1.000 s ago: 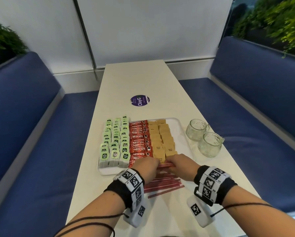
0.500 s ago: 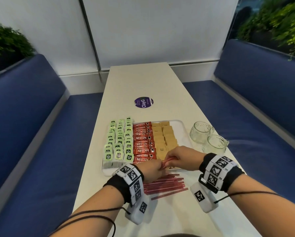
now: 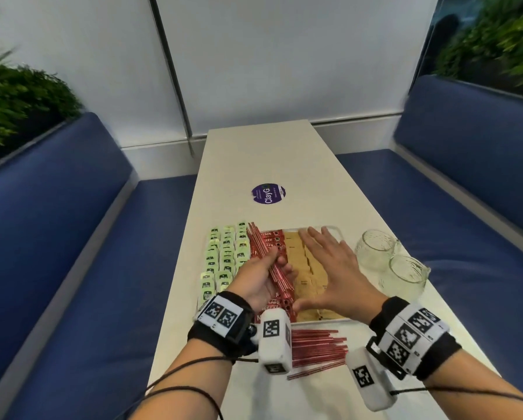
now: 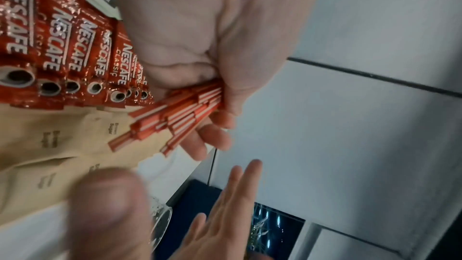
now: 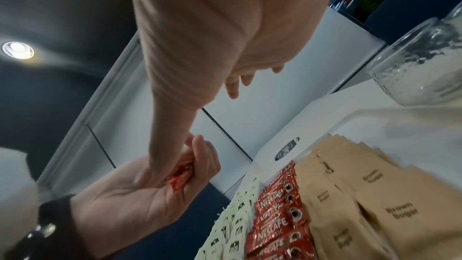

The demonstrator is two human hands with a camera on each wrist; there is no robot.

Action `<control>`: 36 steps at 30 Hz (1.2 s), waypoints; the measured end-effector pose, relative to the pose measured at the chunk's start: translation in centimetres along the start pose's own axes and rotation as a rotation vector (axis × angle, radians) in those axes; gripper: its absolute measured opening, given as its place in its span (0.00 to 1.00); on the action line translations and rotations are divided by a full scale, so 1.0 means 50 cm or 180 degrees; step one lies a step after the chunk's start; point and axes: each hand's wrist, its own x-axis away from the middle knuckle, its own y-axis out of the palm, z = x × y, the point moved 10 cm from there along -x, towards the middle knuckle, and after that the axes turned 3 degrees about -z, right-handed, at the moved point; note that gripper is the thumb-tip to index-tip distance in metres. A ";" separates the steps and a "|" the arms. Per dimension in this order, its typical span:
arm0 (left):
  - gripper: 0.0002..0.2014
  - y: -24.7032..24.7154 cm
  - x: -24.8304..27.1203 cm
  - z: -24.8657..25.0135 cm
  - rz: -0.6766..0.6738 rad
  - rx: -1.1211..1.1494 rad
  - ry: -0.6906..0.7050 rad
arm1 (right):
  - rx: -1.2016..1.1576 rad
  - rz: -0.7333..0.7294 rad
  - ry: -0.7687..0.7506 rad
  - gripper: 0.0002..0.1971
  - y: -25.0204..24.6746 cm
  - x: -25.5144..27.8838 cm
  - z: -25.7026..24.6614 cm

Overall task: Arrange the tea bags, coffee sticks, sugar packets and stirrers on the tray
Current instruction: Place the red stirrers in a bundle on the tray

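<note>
Curled left-hand fingers (image 3: 279, 262) clamp my bundle of thin red-and-white striped stirrers (image 3: 269, 263) while my right hand (image 3: 329, 268), fingers spread flat, hovers over tan paper sugar packets (image 3: 308, 278) beneath, probably clearing room.

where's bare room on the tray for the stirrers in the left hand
Only a bare strip of tray along its right edge, between the sugar packets and the two glass cups. The right hand hovers there. Tea bags and coffee sticks crowd the rest.

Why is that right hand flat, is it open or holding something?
Open. The right hand spreads straight fingers above the sugar packets and holds nothing.
</note>
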 end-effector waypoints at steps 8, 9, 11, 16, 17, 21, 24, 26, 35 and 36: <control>0.11 0.017 0.006 -0.039 0.0004 0.0285 -0.0415 | -0.0015 0.0151 -0.0074 0.60 -0.007 -0.044 -0.015; 0.11 0.018 0.006 -0.040 -0.0005 0.0336 -0.0441 | -0.0080 0.0168 -0.0065 0.61 -0.010 -0.046 -0.017; 0.09 0.017 0.004 -0.035 0.0015 0.0447 -0.0395 | -0.0254 -0.0038 -0.0196 0.66 -0.002 -0.041 -0.031; 0.10 0.032 0.010 -0.031 -0.0025 0.0403 -0.0443 | -0.0169 0.0077 -0.0335 0.62 -0.002 -0.042 -0.040; 0.11 0.034 0.010 -0.032 -0.0032 0.0367 -0.0457 | -0.0214 0.0168 -0.0350 0.61 -0.008 -0.044 -0.041; 0.10 0.035 0.009 -0.034 -0.0137 0.0175 -0.0439 | -0.0118 0.0088 -0.0542 0.63 -0.001 -0.045 -0.050; 0.10 0.028 0.004 -0.037 -0.0220 -0.0339 -0.0377 | -0.0361 -0.0050 -0.0329 0.66 0.015 -0.048 -0.025; 0.11 0.015 0.004 -0.037 -0.0210 -0.0795 -0.0346 | -0.0768 -0.0214 -0.0091 0.66 0.016 -0.048 -0.007; 0.10 0.046 0.031 -0.097 -0.0898 -0.1480 -0.0824 | -0.2248 -0.0331 0.0534 0.24 -0.040 -0.069 0.038; 0.10 0.045 0.028 -0.096 -0.0883 -0.1463 -0.0811 | -0.2350 -0.0503 0.0560 0.19 -0.024 -0.063 0.029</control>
